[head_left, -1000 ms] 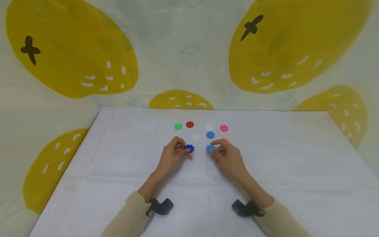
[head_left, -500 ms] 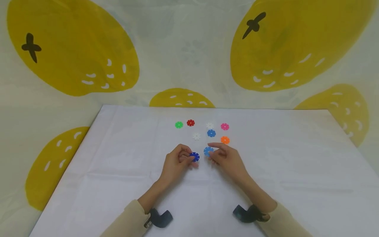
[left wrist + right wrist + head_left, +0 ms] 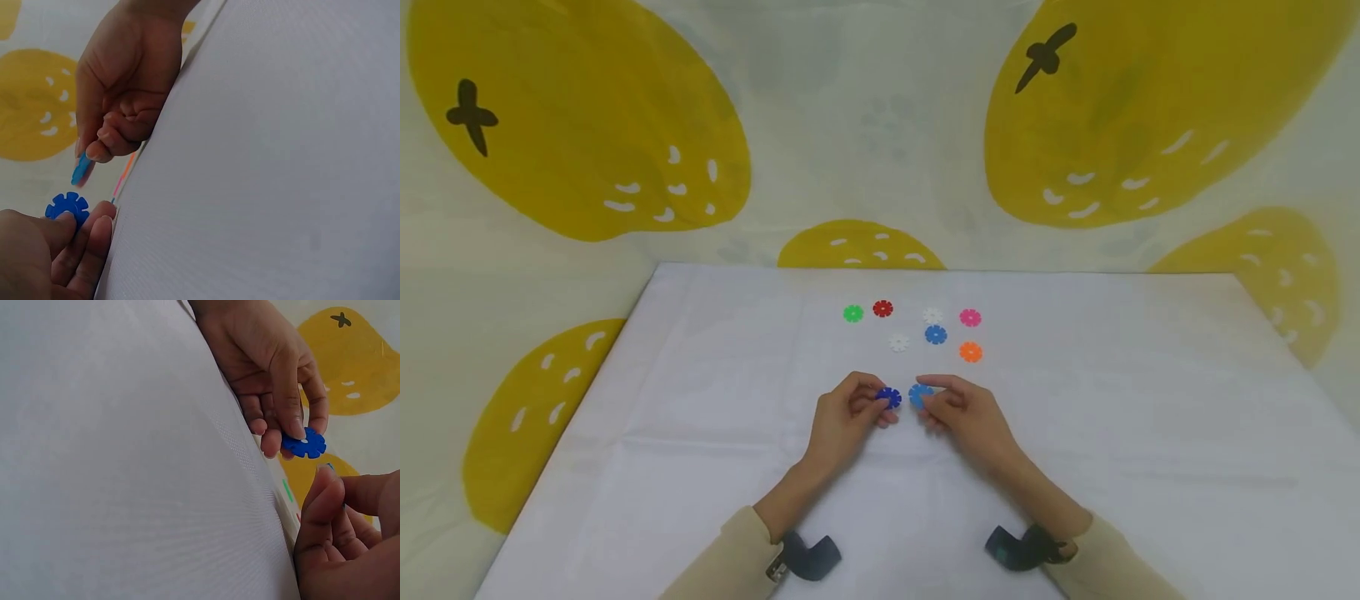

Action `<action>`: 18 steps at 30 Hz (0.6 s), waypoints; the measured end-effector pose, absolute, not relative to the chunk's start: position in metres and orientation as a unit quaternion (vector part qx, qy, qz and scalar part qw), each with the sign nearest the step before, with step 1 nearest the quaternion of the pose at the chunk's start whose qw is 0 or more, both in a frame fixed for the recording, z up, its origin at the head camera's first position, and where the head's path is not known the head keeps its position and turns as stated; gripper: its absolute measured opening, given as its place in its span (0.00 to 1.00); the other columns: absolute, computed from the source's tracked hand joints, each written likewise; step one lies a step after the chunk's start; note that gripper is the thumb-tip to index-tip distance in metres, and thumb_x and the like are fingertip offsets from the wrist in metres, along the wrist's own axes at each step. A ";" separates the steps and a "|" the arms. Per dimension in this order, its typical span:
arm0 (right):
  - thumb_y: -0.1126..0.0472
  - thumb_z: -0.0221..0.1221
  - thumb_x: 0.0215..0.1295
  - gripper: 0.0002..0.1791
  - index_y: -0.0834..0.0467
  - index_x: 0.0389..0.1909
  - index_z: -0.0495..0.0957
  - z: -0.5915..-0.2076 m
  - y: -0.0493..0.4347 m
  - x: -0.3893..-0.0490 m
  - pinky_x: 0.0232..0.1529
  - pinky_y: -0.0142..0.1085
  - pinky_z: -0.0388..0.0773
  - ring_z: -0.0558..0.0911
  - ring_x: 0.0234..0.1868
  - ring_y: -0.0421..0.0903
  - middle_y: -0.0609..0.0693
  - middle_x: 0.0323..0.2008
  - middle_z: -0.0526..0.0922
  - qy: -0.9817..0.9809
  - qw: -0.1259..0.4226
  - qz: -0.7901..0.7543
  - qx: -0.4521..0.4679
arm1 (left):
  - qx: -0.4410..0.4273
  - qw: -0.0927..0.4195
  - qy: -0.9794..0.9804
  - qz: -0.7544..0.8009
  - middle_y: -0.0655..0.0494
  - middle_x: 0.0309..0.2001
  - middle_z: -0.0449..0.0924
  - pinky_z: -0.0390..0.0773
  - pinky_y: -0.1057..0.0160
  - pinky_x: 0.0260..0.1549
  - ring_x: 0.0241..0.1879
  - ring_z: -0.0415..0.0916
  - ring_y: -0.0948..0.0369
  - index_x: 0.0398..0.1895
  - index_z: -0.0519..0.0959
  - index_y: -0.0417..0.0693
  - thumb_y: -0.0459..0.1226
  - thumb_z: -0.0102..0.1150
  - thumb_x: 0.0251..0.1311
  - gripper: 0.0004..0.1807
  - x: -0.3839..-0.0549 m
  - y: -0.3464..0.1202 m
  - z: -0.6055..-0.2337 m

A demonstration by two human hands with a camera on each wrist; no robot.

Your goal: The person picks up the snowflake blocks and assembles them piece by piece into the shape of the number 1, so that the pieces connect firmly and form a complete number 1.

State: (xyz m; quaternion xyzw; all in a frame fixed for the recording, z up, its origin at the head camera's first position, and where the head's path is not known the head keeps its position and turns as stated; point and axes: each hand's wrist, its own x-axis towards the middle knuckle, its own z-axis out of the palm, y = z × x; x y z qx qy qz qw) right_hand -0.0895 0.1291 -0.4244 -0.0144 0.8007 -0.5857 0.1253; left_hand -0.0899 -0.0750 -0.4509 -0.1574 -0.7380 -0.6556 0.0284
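My left hand (image 3: 844, 421) pinches a dark blue notched plastic disc (image 3: 891, 398) between thumb and fingers. Facing it, my right hand (image 3: 973, 417) pinches a light blue notched disc (image 3: 919, 395). A small gap separates the two discs in the head view. In the left wrist view the dark blue disc (image 3: 67, 209) shows its slotted rim, and the light blue one (image 3: 80, 169) is seen nearly edge-on above it. The right wrist view shows the dark blue disc (image 3: 305, 444) flat side on, while fingers mostly hide the light blue disc (image 3: 330, 466).
Beyond the hands, more notched discs lie on the white-covered table (image 3: 700, 358): green (image 3: 853, 313), red (image 3: 883, 308), pink (image 3: 970, 317), orange (image 3: 971, 352), blue (image 3: 936, 334) and two white ones, such as the nearer white disc (image 3: 898, 342). A lemon-print cloth (image 3: 865, 167) hangs behind.
Both hands have drawn back toward the person and closer together, each carrying its disc. The gap between the discs has narrowed. The orange disc, partly covered before, now shows fully.
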 end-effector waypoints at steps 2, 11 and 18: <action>0.57 0.58 0.68 0.16 0.48 0.56 0.77 -0.425 0.129 -0.090 0.38 0.33 0.79 0.82 0.32 0.47 0.48 0.31 0.85 0.799 0.127 -0.588 -0.010 | -0.157 0.028 -0.736 -0.657 0.50 0.31 0.82 0.81 0.61 0.28 0.27 0.83 0.58 0.42 0.74 0.41 0.24 0.58 0.60 0.09 -0.090 -0.075 -0.451; 0.55 0.59 0.66 0.17 0.52 0.55 0.77 -0.425 0.128 -0.090 0.37 0.33 0.80 0.83 0.31 0.48 0.49 0.31 0.86 0.789 0.140 -0.598 -0.014 | -0.158 0.002 -0.742 -0.651 0.50 0.30 0.83 0.81 0.62 0.29 0.28 0.84 0.57 0.42 0.73 0.39 0.26 0.57 0.62 0.07 -0.091 -0.075 -0.453; 0.56 0.60 0.66 0.17 0.54 0.55 0.76 -0.423 0.128 -0.090 0.37 0.34 0.80 0.83 0.31 0.49 0.49 0.32 0.86 0.784 0.145 -0.603 -0.024 | -0.158 -0.014 -0.746 -0.647 0.42 0.31 0.82 0.81 0.58 0.31 0.29 0.84 0.50 0.42 0.72 0.34 0.22 0.56 0.61 0.08 -0.087 -0.074 -0.437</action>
